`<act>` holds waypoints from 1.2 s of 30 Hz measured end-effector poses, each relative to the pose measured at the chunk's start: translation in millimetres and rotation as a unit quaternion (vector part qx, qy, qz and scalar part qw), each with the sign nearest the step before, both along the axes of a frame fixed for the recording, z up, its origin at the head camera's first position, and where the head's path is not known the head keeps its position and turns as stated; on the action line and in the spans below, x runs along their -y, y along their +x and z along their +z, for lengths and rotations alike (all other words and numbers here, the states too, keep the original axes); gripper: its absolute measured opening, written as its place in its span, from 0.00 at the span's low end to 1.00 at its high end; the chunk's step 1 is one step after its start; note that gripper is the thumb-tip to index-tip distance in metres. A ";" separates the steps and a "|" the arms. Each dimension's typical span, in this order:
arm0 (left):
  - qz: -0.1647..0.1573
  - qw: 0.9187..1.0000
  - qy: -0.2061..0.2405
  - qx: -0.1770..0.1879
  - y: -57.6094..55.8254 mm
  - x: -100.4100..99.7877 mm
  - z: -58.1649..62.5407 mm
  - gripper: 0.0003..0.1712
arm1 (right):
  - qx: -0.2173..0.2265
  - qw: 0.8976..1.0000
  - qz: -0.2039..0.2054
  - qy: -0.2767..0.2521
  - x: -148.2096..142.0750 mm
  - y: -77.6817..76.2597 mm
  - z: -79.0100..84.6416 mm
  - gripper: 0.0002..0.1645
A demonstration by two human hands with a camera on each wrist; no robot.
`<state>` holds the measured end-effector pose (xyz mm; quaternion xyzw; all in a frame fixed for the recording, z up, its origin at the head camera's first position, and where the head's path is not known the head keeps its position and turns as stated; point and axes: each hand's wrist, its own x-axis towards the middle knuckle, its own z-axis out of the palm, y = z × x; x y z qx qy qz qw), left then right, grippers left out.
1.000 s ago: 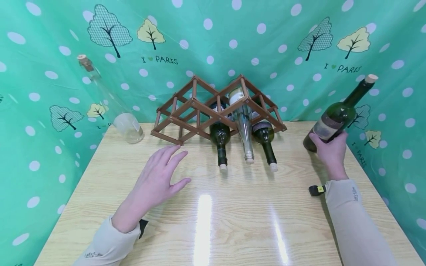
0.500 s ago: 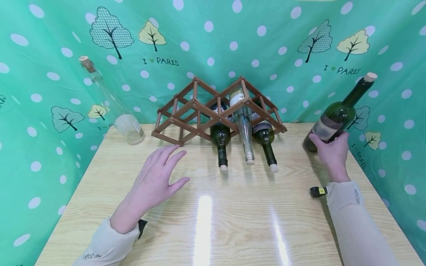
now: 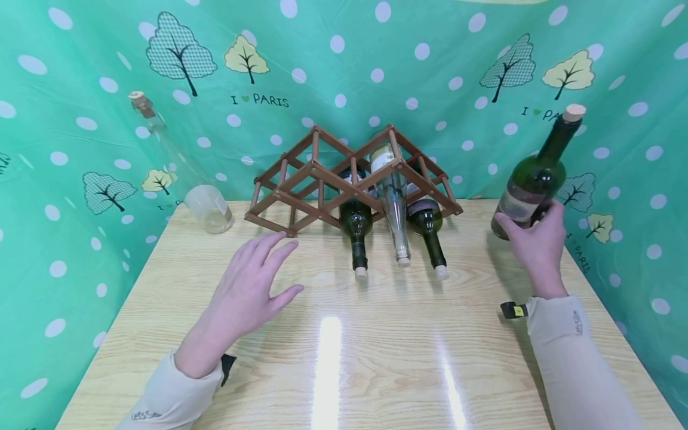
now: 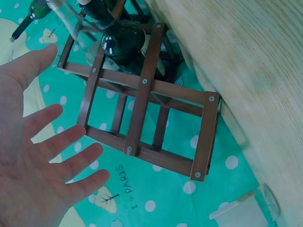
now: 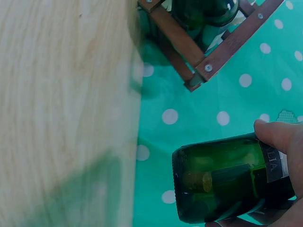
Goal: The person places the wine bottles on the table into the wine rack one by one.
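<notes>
My right hand (image 3: 539, 248) grips a dark green wine bottle (image 3: 529, 182) round its lower body, thumb across the label. The bottle leans to the right, cork up, over the right end of the table; the right wrist view shows its base beyond the table edge. My left hand (image 3: 244, 286) holds nothing, fingers spread, in front of the left end of a wooden wine rack (image 3: 317, 206). In the rack lie a green bottle (image 3: 356, 220), a clear glass bottle (image 3: 395, 209) and another green bottle (image 3: 427, 221), corks toward me.
A clear corked bottle (image 3: 206, 206) stands at the table's back left. The pale wood table (image 3: 387, 340) ends at a green dotted curtain (image 3: 344, 60) behind and at both sides. The rack's left compartments hold no bottles.
My right hand has lifted the wine bottle slightly and brought its neck leftward, standing it a bit more upright. The left hand has drifted only a little left.
</notes>
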<state>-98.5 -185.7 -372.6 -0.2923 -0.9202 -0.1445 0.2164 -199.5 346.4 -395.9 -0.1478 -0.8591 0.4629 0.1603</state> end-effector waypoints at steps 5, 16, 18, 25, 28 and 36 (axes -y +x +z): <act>0.001 1.000 0.002 -0.005 -0.2 1.2 0.8 0.47 | -0.021 1.000 -0.004 0.021 6.0 2.8 6.5 0.56; 0.004 1.000 0.002 -0.007 0.1 3.5 3.1 0.48 | -0.059 0.997 -0.007 0.048 14.3 11.5 18.1 0.52; 0.004 1.000 0.002 -0.008 0.2 3.9 3.9 0.49 | -0.063 0.997 -0.008 0.051 15.6 12.7 20.1 0.52; 0.000 1.000 0.004 -0.017 0.9 4.0 6.4 0.49 | -0.094 0.992 -0.021 0.079 18.8 15.1 25.9 0.52; -0.001 1.000 0.006 -0.019 0.9 3.7 7.3 0.49 | -0.112 0.989 -0.026 0.090 20.5 15.0 27.5 0.51; -0.001 1.000 0.007 -0.026 0.5 3.1 8.5 0.49 | -0.123 0.986 -0.023 0.106 21.9 17.5 31.8 0.51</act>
